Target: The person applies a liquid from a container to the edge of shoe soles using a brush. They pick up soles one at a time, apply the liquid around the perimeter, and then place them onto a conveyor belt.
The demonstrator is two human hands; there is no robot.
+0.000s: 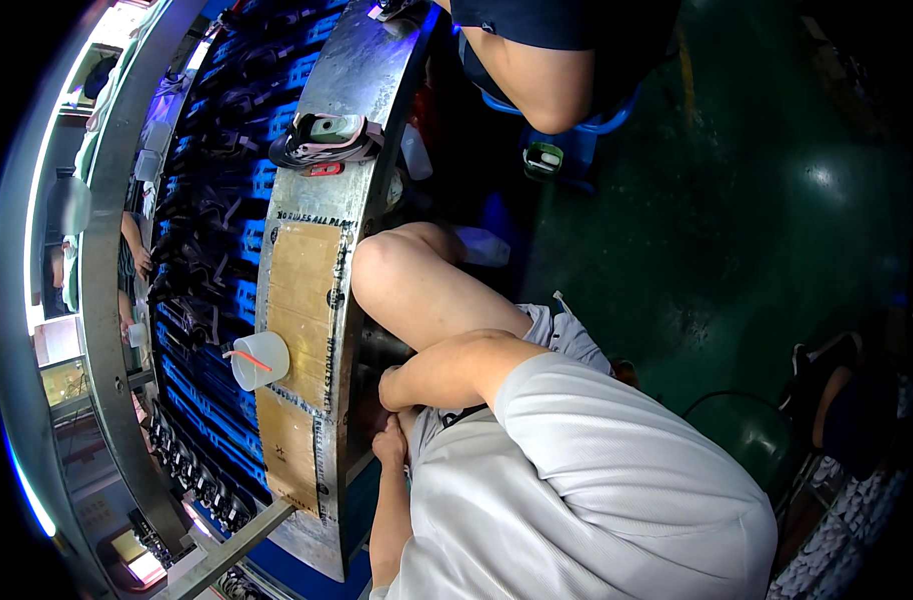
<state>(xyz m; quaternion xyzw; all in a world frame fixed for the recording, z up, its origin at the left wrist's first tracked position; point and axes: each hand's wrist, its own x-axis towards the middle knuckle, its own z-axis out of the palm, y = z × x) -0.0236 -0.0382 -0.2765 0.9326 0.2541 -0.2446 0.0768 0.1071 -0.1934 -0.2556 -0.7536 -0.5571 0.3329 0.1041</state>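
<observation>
My right hand (393,385) and my left hand (389,442) are close together in my lap, just under the edge of a curved metal workbench (362,80). Both hands have curled fingers, and the bench edge and my white shirt hide what lies between them. My bare knee (382,262) goes under the bench above the hands. Nearest on the bench top are a brown cardboard sheet (302,290) and a white plastic cup (260,358) with a red stick in it.
A pink, black and grey shoe (327,138) lies further along the bench. Beyond the bench, a blue-lit conveyor (217,250) carries several black shoe parts. Another person (547,70) in dark clothes sits at the top. A green stool (752,432) stands on the green floor.
</observation>
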